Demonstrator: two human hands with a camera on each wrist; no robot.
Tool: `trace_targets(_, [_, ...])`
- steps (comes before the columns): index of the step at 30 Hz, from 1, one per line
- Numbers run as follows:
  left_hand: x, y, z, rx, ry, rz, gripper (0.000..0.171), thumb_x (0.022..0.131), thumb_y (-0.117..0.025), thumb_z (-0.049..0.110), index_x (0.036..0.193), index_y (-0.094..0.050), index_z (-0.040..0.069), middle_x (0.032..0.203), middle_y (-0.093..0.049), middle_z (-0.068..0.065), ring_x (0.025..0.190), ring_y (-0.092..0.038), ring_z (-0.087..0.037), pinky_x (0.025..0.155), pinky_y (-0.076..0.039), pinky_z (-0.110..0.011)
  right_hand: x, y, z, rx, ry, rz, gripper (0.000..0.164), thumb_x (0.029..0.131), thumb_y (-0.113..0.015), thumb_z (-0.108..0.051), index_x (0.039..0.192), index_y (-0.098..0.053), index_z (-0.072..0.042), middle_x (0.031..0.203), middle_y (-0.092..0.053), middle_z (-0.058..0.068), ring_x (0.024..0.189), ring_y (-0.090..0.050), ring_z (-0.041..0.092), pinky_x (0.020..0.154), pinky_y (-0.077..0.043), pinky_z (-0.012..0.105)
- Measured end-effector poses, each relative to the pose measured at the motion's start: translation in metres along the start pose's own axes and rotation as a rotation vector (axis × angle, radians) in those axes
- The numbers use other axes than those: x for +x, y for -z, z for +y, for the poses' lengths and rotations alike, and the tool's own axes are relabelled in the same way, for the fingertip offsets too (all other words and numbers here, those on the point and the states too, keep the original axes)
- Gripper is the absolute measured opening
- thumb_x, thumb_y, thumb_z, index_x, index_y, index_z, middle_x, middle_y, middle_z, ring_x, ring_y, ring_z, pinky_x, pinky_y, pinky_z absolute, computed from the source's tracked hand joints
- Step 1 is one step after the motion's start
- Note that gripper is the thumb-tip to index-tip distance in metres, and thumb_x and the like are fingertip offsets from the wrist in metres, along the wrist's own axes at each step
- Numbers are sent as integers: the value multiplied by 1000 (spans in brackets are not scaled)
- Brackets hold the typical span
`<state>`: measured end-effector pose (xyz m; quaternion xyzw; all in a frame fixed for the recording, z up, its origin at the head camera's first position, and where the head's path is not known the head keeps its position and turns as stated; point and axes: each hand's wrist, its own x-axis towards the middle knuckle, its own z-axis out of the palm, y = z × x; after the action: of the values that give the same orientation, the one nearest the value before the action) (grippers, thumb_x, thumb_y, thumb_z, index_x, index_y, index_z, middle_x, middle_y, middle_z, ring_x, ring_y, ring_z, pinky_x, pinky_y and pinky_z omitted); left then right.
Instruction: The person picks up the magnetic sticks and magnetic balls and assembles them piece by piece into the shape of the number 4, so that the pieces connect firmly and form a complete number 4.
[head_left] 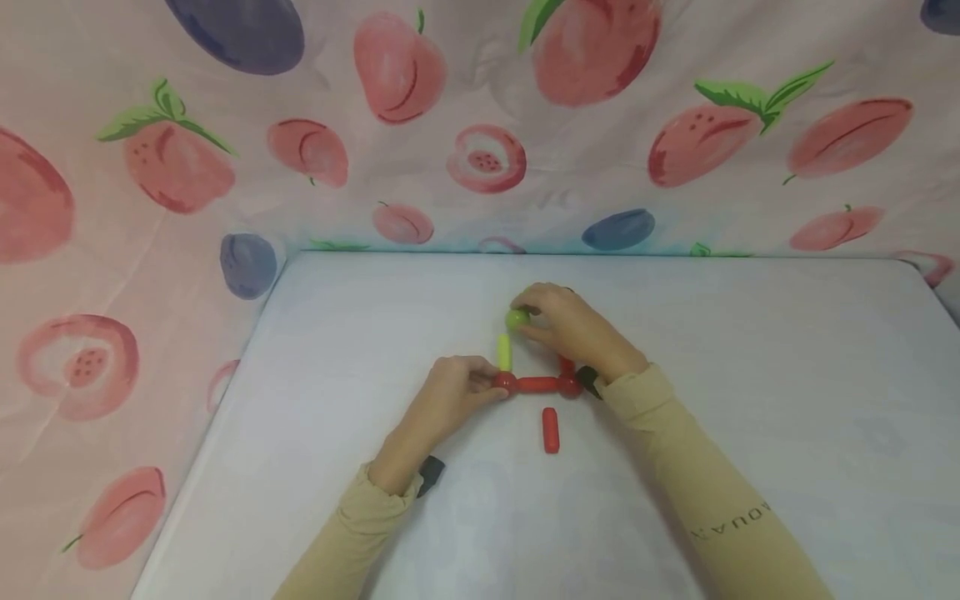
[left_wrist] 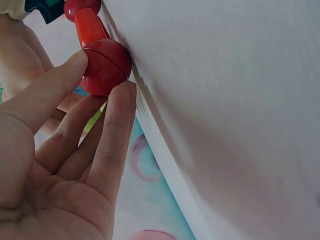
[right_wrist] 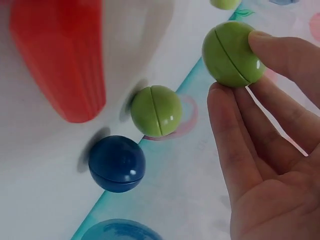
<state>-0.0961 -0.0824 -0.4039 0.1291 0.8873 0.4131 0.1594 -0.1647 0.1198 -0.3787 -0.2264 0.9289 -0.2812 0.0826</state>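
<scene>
My left hand (head_left: 448, 390) pinches a glossy red ball (left_wrist: 107, 67) between thumb and fingertips, low over the table. A red rod (head_left: 537, 384) joins this ball to a second red ball (head_left: 571, 385) on the right. From the held ball a yellow-green rod (head_left: 505, 352) points toward the back. Another red rod (head_left: 567, 366) runs back from the right ball, partly covered by my right hand (head_left: 572, 323). That hand pinches a green ball (right_wrist: 233, 54) between thumb and fingers, close to the yellow-green rod's far end in the head view.
A loose red rod (head_left: 551, 430) lies in front of the joined pieces. In the right wrist view, another green ball (right_wrist: 156, 111) and a dark blue ball (right_wrist: 117, 163) rest on the white table (head_left: 787, 400). Fruit-print cloth (head_left: 555, 167) hangs behind the table's back edge.
</scene>
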Motion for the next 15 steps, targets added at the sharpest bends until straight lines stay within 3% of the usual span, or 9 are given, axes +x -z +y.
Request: trace_targets(15, [-1, -1, 1, 11, 26, 5, 25, 84, -80, 18, 106, -74, 7, 90, -75, -2, 80, -70, -9, 79, -58, -27, 5, -2, -5, -4, 27, -42, 32, 90, -73, -11, 121, -67, -2, 118, -68, 11, 113, -62, 24, 103, -50, 40])
